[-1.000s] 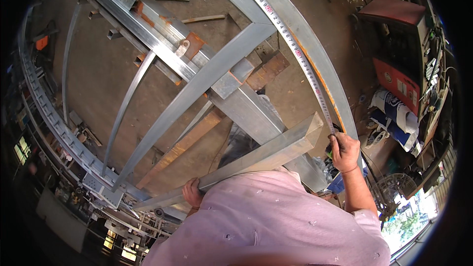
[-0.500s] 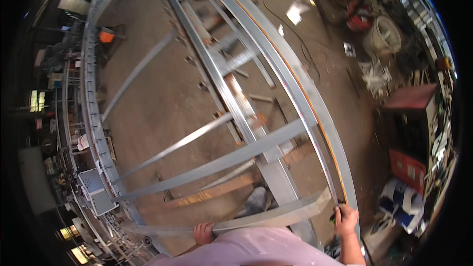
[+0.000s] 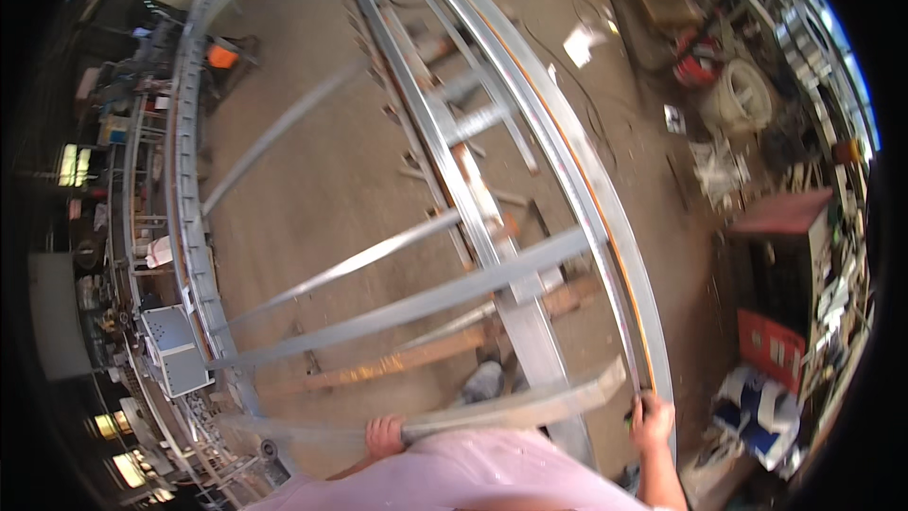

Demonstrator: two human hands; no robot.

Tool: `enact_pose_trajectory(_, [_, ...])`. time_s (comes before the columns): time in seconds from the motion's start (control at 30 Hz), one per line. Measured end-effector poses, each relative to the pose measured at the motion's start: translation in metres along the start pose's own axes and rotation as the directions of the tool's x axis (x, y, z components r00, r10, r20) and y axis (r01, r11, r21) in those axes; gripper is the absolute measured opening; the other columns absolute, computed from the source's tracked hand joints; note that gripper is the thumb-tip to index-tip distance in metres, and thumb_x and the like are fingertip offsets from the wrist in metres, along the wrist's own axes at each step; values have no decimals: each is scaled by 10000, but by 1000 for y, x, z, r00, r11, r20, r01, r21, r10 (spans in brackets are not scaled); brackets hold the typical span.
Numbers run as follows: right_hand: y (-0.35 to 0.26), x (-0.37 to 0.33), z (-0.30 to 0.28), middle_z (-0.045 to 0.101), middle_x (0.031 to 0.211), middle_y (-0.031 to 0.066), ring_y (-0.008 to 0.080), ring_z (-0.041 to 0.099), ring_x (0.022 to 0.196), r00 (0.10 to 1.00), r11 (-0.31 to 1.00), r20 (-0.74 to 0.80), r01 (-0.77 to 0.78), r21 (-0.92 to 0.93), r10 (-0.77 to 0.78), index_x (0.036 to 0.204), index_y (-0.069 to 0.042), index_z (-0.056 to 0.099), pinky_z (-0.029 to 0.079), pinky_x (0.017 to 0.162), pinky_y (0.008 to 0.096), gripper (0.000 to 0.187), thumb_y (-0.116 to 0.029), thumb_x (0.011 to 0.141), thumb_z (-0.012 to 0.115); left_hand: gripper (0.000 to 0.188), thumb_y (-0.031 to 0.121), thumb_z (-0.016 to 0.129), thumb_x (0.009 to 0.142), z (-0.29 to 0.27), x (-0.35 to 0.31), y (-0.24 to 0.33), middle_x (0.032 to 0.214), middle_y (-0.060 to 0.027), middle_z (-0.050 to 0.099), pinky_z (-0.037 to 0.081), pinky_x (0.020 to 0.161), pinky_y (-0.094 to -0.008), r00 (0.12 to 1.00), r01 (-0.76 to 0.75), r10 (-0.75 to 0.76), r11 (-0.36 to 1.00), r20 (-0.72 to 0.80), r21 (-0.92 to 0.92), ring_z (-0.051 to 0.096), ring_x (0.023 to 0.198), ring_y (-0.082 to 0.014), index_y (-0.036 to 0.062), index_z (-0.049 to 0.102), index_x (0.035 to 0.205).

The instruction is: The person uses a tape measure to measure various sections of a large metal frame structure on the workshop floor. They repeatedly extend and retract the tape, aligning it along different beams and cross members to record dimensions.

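Note:
My left hand (image 3: 384, 435) curls its fingers over a grey rectangular metal tube (image 3: 539, 405) that lies crosswise close against my body. My right hand (image 3: 651, 419) is closed at the near end of the long steel beam (image 3: 619, 180) on the right. In it is a small dark tape measure, mostly covered by the fingers. A narrow pale blade (image 3: 579, 180) with reddish marks runs from there along the beam's inner edge. Beside the blade goes an orange line (image 3: 605, 222). A flat grey crossbar (image 3: 407, 308) meets the beam farther off.
A middle rail (image 3: 445, 147) and a left rail (image 3: 185, 170) run away from me. At the left stands a grey metal box (image 3: 177, 350). To the right are a red cabinet (image 3: 771, 345), a white bucket (image 3: 736, 99) and a blue-and-white sack (image 3: 757, 416). A cable (image 3: 591, 104) crosses the floor.
The whole view has shifted slightly, with the far parts moving right and down. Both hands keep their holds, the left on the tube and the right at the beam's near end.

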State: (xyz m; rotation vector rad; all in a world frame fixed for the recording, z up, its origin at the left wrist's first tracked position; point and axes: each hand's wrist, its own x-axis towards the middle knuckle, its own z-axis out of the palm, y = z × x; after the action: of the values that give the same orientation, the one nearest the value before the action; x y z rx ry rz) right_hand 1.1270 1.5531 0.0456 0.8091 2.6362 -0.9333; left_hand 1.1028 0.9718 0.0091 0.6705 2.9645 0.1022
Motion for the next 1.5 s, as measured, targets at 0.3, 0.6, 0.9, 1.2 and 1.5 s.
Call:
enact_pose_trajectory(0.3, [-11,10,2,681,728,169,407,694,689,995,995,1,-95,-24,95,866,-46,656,544,630,490,129,-108,980,664,358,273,721,842,-1,4,0,1201,-80,706,491,910,-452,990,83,-67,989,123,-124,669,1077,-312,126,692,1167])
enact_pose_trajectory(0.6, [-9,5,9,661,746,184,425,673,683,993,990,7,-117,-78,118,849,-46,626,529,625,497,145,-105,971,677,345,296,682,886,-5,0,-5,1206,-57,714,494,928,-443,983,104,-83,987,165,-123,682,1103,-296,122,691,1183])
enact_pose_trajectory(0.9, [-9,1,13,638,767,203,451,650,713,980,973,23,-193,-130,197,850,-37,572,519,642,518,145,-84,949,668,331,269,677,889,-7,5,-9,1203,-63,715,500,933,-451,979,99,-74,987,192,-128,685,1106,-300,116,692,1183])
enact_pose_trajectory(1.2, [-12,2,15,622,756,214,465,639,710,978,968,8,-206,-145,210,854,-35,545,509,637,530,158,-76,951,663,340,249,673,896,-7,7,-8,1211,-72,713,497,938,-457,983,78,-51,986,176,-147,684,1111,-304,113,677,1209])
enact_pose_trajectory(1.5, [-11,2,17,622,752,218,463,643,711,983,968,3,-183,-169,186,887,-40,554,510,639,532,128,-72,950,660,333,222,680,899,-5,3,-15,1230,-62,707,492,931,-449,979,77,-47,986,196,-148,679,1121,-300,133,673,1220])
